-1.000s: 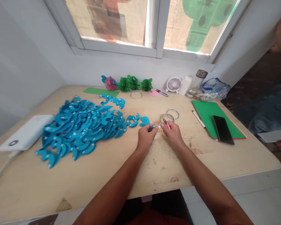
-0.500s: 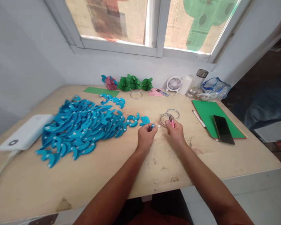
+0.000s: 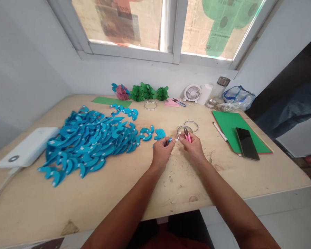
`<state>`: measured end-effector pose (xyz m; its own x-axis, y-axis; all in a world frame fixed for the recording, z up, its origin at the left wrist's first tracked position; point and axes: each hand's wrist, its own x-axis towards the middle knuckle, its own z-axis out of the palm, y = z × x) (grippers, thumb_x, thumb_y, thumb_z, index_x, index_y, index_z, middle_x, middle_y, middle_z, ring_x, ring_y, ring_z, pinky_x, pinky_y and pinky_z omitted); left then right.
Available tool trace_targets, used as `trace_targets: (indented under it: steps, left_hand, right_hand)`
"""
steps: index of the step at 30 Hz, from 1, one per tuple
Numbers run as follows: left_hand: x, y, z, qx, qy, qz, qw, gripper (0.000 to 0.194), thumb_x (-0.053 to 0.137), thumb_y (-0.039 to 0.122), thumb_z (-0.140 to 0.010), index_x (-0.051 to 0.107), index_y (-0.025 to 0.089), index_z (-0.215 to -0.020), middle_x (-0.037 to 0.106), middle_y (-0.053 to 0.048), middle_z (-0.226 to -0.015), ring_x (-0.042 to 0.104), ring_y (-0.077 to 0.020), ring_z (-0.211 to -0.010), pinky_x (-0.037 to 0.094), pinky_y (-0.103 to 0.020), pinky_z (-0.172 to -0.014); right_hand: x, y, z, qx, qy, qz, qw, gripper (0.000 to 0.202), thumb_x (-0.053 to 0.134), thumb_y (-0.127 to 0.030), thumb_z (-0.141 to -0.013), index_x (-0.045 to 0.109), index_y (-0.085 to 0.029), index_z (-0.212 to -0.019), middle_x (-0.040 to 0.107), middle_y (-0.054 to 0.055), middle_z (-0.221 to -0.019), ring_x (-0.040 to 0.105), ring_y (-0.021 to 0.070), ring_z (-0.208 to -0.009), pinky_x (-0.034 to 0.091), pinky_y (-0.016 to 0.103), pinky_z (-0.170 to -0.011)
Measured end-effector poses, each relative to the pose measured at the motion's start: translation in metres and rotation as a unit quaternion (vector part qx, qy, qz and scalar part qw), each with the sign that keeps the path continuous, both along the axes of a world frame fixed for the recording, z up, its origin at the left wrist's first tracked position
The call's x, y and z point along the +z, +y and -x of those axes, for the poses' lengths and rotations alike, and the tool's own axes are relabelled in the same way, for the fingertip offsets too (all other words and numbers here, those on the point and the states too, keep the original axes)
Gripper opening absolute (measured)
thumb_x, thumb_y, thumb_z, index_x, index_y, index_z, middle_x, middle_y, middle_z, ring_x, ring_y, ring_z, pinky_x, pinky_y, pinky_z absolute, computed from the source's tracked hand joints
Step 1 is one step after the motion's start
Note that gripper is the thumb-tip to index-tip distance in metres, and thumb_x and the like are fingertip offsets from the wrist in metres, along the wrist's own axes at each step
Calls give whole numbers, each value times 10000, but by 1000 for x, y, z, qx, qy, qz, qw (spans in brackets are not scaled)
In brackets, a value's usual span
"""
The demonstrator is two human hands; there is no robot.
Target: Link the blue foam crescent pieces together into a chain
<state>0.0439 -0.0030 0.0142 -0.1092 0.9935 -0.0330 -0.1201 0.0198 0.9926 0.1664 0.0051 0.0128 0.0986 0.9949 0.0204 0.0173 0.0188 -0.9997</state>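
My left hand [image 3: 161,152] is closed on a small blue paper piece [image 3: 169,141], mostly hidden by the fingers. Against it, my right hand [image 3: 192,145] pinches at a tiny white bit [image 3: 177,139] between the two hands. Tucked in the same right hand are pink-handled snips [image 3: 187,135], their dark blades pointing away from me. Two metal rings lie just beyond, the nearer ring [image 3: 177,131] partly covered by the snips and the farther ring [image 3: 197,126] to its right. Left of my left hand lies a fanned blue paper piece [image 3: 160,133].
A large heap of blue paper arcs [image 3: 93,138] with white squares covers the left side, beside a white power bank [image 3: 28,147]. Green paper [image 3: 223,128] and a phone [image 3: 246,143] lie right. Along the wall stand green paper shapes [image 3: 148,91], a fan [image 3: 192,93] and a bottle [image 3: 219,91].
My right hand has moved slightly left, its fingertips now meeting the white bit at my left hand. The snips have turned to point more away from me and lean left.
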Motion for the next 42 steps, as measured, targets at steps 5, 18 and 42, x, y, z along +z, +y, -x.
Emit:
trace_targets:
  steps: [5, 18, 42]
  left_hand:
    - [-2, 1, 0, 0, -13, 5, 1000, 224, 630, 321, -657, 514, 154, -562, 377, 73, -462, 311, -56, -432, 224, -196, -419]
    - [5, -2, -2, -29, -72, 37, 996, 258, 663, 332, -620, 481, 162, -555, 375, 75, -444, 303, -45, -397, 219, -183, -386]
    - [6, -1, -1, -41, -94, 66, 993, 205, 672, 287, -588, 576, 144, -698, 423, 77, -435, 312, -39, -367, 220, -176, -374]
  right_hand:
    - [1, 0, 1, -7, 46, 6, 999, 336, 683, -336, -636, 613, -175, -922, 576, -2, -715, 419, 71, -503, 302, 200, -449]
    - [-2, 0, 5, -3, 59, 3, 998, 338, 699, -349, -633, 591, -172, -900, 455, -56, -595, 348, 58, -462, 268, 193, -423]
    - [1, -1, 4, 14, 76, 24, 997, 370, 721, -322, -597, 592, -180, -913, 457, -68, -587, 341, 57, -453, 256, 204, -435]
